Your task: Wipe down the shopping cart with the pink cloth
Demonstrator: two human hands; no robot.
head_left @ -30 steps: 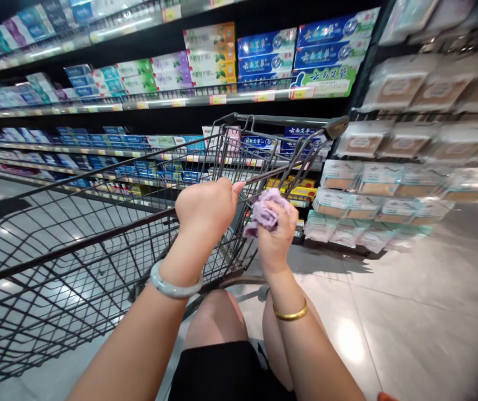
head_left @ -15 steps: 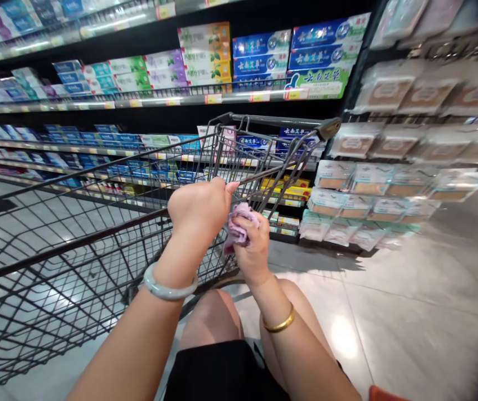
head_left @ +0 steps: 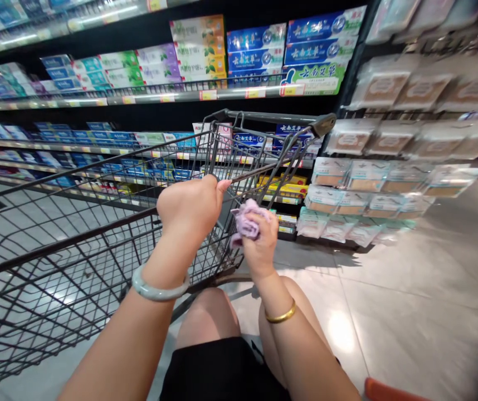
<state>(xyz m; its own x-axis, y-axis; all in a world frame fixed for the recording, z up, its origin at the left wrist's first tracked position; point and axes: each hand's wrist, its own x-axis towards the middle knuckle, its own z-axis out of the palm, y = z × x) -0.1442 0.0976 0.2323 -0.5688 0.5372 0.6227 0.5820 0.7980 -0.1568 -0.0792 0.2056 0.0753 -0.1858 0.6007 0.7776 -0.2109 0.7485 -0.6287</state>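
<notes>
My left hand [head_left: 191, 206] is closed around the dark side rail of a shopping cart [head_left: 76, 240], its thumb lying along the bar. A pale jade-coloured bangle [head_left: 159, 289] circles that wrist. In my right hand [head_left: 263, 239] is a crumpled lilac cloth [head_left: 247, 220], bunched in the fingers just right of the cart's wire side. The cloth looks slightly apart from the wires, though contact is hard to judge. A gold bangle [head_left: 281, 313] sits on the right wrist. The cart's handle [head_left: 276, 118] rises beyond both hands.
Shelves [head_left: 147, 96] packed with toothpaste boxes [head_left: 255, 53] run behind the cart. On the right hang several rows of packaged goods [head_left: 368, 175] above the tiled floor [head_left: 410, 301]. Something orange-red [head_left: 389, 390] shows at the bottom edge. My bare knees [head_left: 209, 317] are close below the hands.
My right hand has shifted a little right with the cloth, away from the left hand and the cart wires. The left hand keeps its grip on the rail. The view has turned slightly.
</notes>
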